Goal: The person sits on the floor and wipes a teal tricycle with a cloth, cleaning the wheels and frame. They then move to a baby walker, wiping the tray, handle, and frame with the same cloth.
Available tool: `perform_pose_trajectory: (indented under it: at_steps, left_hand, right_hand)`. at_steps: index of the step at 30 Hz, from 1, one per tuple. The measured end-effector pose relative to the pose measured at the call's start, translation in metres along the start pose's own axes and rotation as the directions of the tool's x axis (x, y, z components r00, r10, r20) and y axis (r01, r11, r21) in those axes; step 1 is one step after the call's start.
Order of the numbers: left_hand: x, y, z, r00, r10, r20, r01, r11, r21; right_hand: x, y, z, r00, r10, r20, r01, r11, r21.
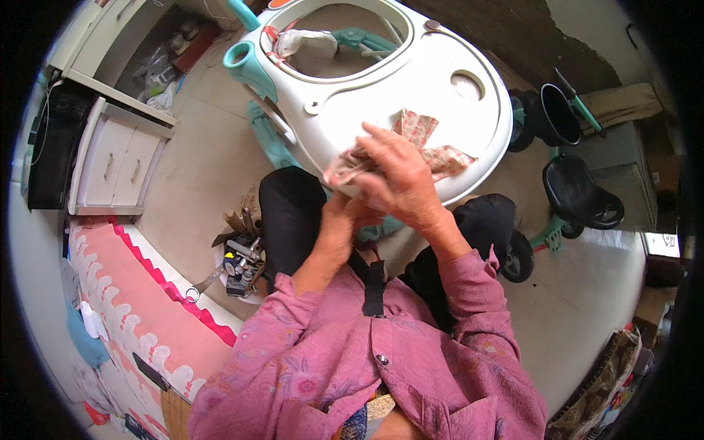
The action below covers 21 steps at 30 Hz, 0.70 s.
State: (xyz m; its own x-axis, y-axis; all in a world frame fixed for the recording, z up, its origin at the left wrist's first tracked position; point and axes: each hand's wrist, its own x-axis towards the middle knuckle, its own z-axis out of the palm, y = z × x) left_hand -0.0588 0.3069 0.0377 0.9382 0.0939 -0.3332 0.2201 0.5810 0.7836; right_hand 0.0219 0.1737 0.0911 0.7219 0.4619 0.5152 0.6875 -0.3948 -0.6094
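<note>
In front of me stands a baby walker with a white tray (374, 104) and teal legs. A red-and-beige checked cloth (421, 129) lies crumpled on the tray near its front rim. My right hand (396, 176), blurred, is over the cloth and has part of it bunched under the fingers. My left hand (338, 223) is low at the tray's near edge, just below the right one. Its fingers are partly hidden, so its grip is unclear. Beyond the cloth, the tray has a large oval seat opening and a small round recess (466, 87).
Tools and metal parts (242, 258) fill a basin left of my knee, with a ring spanner (203, 286) sticking out. A pink-covered bed (148, 286) runs along the left. White cabinets (118, 159) stand beyond. A child's ride-on with a black seat (577, 187) is at right, near a black bucket (558, 115).
</note>
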Motion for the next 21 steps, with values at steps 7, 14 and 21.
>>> perform_pose_trajectory:
  at_steps: [7,14,21]
  left_hand:
    - [-0.009,0.047,-0.012,0.651,0.749,0.120,-0.603,0.415,0.681]
    - [0.022,0.033,0.063,0.595,0.454,0.663,-0.630,-0.249,0.736]
    - [0.023,0.030,0.121,0.791,0.245,0.561,-0.469,-0.347,0.812]
  right_hand:
    - [-0.030,0.043,-0.049,0.850,0.350,-0.394,-0.307,0.937,0.169]
    - [-0.030,0.036,-0.035,0.952,0.040,-0.302,-0.139,0.940,-0.311]
    - [-0.026,0.049,-0.050,0.789,0.351,-0.505,-0.285,0.936,0.206]
